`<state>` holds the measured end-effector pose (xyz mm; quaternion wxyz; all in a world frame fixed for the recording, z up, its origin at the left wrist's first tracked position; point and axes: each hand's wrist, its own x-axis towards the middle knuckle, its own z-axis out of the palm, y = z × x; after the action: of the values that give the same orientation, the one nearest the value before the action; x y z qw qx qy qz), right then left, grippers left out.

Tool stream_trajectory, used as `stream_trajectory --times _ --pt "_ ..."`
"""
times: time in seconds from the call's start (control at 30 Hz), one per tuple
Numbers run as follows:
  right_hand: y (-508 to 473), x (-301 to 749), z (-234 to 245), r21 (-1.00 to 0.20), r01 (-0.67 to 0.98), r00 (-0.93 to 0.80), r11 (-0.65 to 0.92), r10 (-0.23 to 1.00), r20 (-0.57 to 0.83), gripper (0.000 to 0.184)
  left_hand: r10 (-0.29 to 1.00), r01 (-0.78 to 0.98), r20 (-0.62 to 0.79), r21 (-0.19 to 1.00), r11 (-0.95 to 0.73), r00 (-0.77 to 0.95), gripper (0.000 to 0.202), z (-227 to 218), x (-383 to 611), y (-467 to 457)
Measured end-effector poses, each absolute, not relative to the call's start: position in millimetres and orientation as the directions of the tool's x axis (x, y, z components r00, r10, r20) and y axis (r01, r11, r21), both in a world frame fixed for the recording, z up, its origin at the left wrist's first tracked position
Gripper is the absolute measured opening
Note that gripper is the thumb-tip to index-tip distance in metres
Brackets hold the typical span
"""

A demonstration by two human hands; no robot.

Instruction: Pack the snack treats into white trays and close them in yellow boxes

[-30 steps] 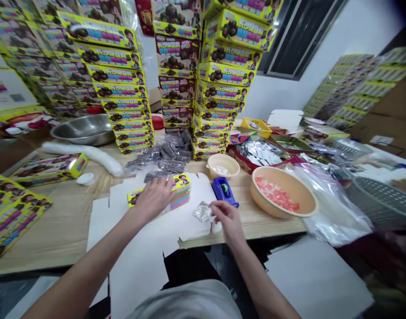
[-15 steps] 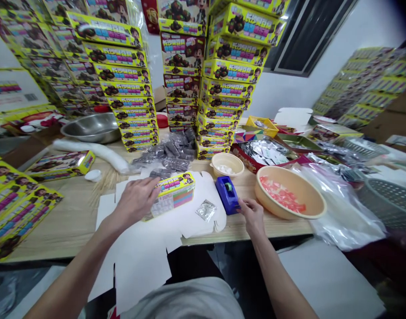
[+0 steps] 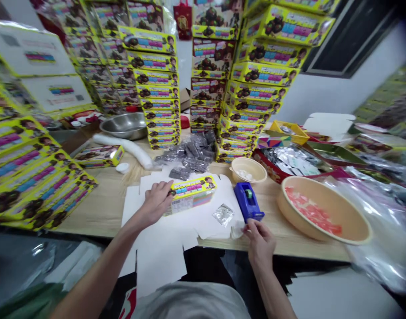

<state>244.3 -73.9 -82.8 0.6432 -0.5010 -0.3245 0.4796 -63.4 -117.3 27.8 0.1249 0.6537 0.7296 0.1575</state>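
Note:
My left hand (image 3: 156,201) grips the left end of a long yellow printed box (image 3: 193,195), its fingers over the top edge. The box lies on flat white cardboard (image 3: 156,241). To its right stands a blue tape dispenser (image 3: 247,201) with a small green-centred roll. My right hand (image 3: 261,241) is at the dispenser's near end, thumb and fingers pinched together on what looks like clear tape, which barely shows. Between box and dispenser lies a silver foil packet (image 3: 223,214).
Tall stacks of yellow boxes (image 3: 159,91) stand behind, with dark wrapped packets (image 3: 196,153) before them. On the right are a small bowl of white pieces (image 3: 248,169), a large basin (image 3: 356,230) with red-wrapped pieces and a tray of silver packets (image 3: 296,159). More boxes (image 3: 40,173) stand left.
My right hand has drawn slightly down and toward me from the dispenser's near end. My left hand stays on the box. The whole view has shifted left, so things appear farther right.

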Motion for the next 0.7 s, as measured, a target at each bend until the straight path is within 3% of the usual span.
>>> stream_trajectory --times 0.13,0.2,0.5,0.6,0.7 --pt "-104 154 -36 -0.906 -0.370 -0.134 -0.207 0.977 -0.168 0.026 0.992 0.939 0.066 0.335 0.078 -0.106 0.046 33 -54 -131" --pt "-114 112 -20 -0.889 -0.374 -0.272 -0.264 0.948 -0.166 0.026 0.991 0.940 0.085 0.335 0.065 -0.099 0.045 34 -51 -137" --pt "-114 70 -27 -0.912 -0.346 -0.329 -0.219 0.939 -0.101 0.030 0.967 0.916 0.185 0.390 0.093 -0.177 0.033 29 -43 -139" --pt "-107 72 -24 -0.843 -0.377 -0.421 -0.385 0.881 -0.214 0.029 0.953 0.931 0.240 0.355 0.089 -0.183 0.029 24 -45 -132" --pt "-101 70 -21 -0.697 -0.390 -0.536 -0.602 0.764 -0.360 0.028 0.964 0.968 0.263 0.250 -0.037 -0.031 0.037 20 -54 -129"
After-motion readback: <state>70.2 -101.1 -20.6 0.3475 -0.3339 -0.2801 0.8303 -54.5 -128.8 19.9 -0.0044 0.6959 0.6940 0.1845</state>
